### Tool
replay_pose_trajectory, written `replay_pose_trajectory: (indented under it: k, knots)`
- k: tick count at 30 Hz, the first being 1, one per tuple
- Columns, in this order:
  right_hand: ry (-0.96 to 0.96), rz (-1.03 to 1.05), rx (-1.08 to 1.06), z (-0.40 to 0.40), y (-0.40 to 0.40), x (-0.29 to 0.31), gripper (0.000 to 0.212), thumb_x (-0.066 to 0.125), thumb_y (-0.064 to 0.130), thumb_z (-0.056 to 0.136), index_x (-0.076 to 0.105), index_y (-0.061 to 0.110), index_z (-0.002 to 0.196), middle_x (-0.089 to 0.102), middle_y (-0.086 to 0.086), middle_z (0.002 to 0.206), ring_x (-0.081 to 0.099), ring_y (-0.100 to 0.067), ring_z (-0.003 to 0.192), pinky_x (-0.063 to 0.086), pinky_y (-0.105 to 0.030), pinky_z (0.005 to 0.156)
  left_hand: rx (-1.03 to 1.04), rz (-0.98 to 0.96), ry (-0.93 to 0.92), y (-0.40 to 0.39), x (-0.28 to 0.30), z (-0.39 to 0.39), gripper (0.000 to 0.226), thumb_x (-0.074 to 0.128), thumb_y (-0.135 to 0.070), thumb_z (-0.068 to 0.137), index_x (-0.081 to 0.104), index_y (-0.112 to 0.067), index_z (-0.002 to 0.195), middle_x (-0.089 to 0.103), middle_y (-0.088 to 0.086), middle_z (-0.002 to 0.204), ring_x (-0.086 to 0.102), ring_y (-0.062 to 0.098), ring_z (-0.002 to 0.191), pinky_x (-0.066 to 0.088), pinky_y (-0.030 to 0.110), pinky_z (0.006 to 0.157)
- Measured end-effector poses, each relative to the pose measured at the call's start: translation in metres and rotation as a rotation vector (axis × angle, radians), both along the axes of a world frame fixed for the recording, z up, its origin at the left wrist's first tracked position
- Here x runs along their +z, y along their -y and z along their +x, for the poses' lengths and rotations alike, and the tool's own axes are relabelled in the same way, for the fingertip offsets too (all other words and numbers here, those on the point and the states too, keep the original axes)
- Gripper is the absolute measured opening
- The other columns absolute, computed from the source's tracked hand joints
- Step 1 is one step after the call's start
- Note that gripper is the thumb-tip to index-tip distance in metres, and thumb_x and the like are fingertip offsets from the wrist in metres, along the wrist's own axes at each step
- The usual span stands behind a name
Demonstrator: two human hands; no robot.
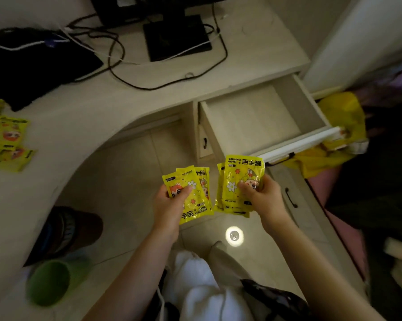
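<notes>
A lived-in room of a home, fitted as a study corner, is shown. A pale curved desk (84, 126) is built against the wall, and a monitor stand (177, 37) and loose cables (149, 86) are set on it. An open drawer (306, 105) is seen in the unit beside it. Personal clutter is spread about: hand-warmer packets (7, 135) on the desktop, a shoe (65, 230) on the tiled floor (126, 172) and a yellow plastic bag (341, 107) behind the drawer.
</notes>
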State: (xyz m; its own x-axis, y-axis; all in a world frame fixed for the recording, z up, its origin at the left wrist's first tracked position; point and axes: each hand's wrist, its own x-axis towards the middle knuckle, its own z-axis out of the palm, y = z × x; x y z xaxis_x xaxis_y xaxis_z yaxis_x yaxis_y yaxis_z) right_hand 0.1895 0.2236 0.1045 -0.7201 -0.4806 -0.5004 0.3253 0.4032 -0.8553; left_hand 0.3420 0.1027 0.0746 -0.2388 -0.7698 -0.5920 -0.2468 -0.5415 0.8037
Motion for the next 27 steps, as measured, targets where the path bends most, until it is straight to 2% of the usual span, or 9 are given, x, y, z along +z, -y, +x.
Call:
replay_pose_trajectory:
  k: [3,6,8,12,15,17,21,24,27]
  knots:
    - [0.01,0.009,-0.034,-0.025,-0.018,-0.003,0.018,0.065,0.008,0.087,0.06,0.025,0.084,0.068,0.008,0.081,0.066,-0.005,0.07,0.053,-0.015,0.052,-0.046,0.007,0.009,-0.011,-0.004,-0.031,0.021,0.076,-0.015,0.078,0.066,-0.021,0.096,0.073,0.002,0.092,0.071,0.021,0.081,0.059,0.039,0.07]
    - [0.012,0.02,-0.091,-0.05,-0.029,-0.004,0.013,0.065,0.007,0.087,0.061,0.017,0.093,0.068,0.005,0.083,0.066,-0.006,0.069,0.052,-0.015,0.051,-0.08,0.01,0.013,-0.013,-0.008,-0.063,0.02,0.075,-0.014,0.079,0.065,-0.021,0.094,0.073,0.002,0.092,0.071,0.021,0.08,0.058,0.037,0.066]
    - [0.011,0.021,-0.13,-0.069,-0.035,-0.007,0.014,0.065,0.006,0.087,0.06,0.018,0.093,0.068,0.006,0.082,0.065,-0.006,0.068,0.052,-0.015,0.05,-0.104,0.018,0.009,-0.013,-0.013,-0.087,0.019,0.075,-0.013,0.079,0.065,-0.022,0.092,0.072,0.002,0.09,0.07,0.022,0.08,0.058,0.038,0.066]
    - [0.006,0.04,-0.182,-0.112,-0.034,-0.008,0.017,0.066,0.007,0.085,0.059,0.022,0.086,0.069,0.001,0.085,0.068,-0.015,0.075,0.056,-0.028,0.063,-0.146,0.04,-0.013,-0.005,-0.018,-0.142,0.017,0.074,-0.012,0.079,0.065,-0.022,0.089,0.072,0.002,0.089,0.07,0.022,0.078,0.059,0.041,0.068]
    - [0.005,0.07,-0.213,-0.147,-0.03,-0.011,0.015,0.066,0.009,0.085,0.059,0.017,0.095,0.069,-0.002,0.092,0.068,-0.021,0.083,0.057,-0.036,0.073,-0.175,0.054,-0.014,0.006,-0.024,-0.183,0.018,0.075,-0.011,0.079,0.065,-0.022,0.09,0.073,0.003,0.091,0.071,0.023,0.08,0.059,0.043,0.068]
    - [0.001,0.082,-0.219,-0.17,-0.025,-0.012,0.018,0.066,0.009,0.086,0.059,0.013,0.102,0.069,-0.004,0.095,0.068,-0.02,0.084,0.057,-0.037,0.075,-0.184,0.056,-0.009,0.014,-0.027,-0.207,0.02,0.075,-0.012,0.079,0.065,-0.022,0.093,0.073,0.004,0.092,0.071,0.024,0.082,0.059,0.041,0.067]
    - [-0.004,0.06,-0.225,-0.211,-0.017,-0.01,0.017,0.063,0.005,0.087,0.057,0.018,0.095,0.066,0.003,0.087,0.064,-0.007,0.074,0.053,-0.022,0.063,-0.189,0.041,0.006,0.023,-0.027,-0.248,0.021,0.075,-0.013,0.08,0.064,-0.022,0.095,0.071,0.0,0.088,0.07,0.019,0.078,0.054,0.028,0.056]
    - [0.015,0.077,-0.211,-0.238,-0.013,-0.012,0.018,0.064,0.007,0.087,0.057,0.014,0.101,0.067,-0.001,0.093,0.065,-0.013,0.08,0.054,-0.027,0.07,-0.18,0.035,0.009,0.024,-0.026,-0.273,0.018,0.073,-0.012,0.081,0.063,-0.022,0.093,0.07,-0.004,0.083,0.068,0.01,0.066,0.053,0.026,0.051]
    - [0.03,0.091,-0.176,-0.267,-0.01,-0.018,0.021,0.065,0.008,0.086,0.058,0.012,0.106,0.068,-0.006,0.101,0.067,-0.021,0.089,0.056,-0.036,0.078,-0.136,0.026,0.03,0.021,-0.029,-0.293,0.017,0.074,-0.013,0.08,0.063,-0.023,0.088,0.07,-0.002,0.084,0.068,0.013,0.068,0.054,0.029,0.056]
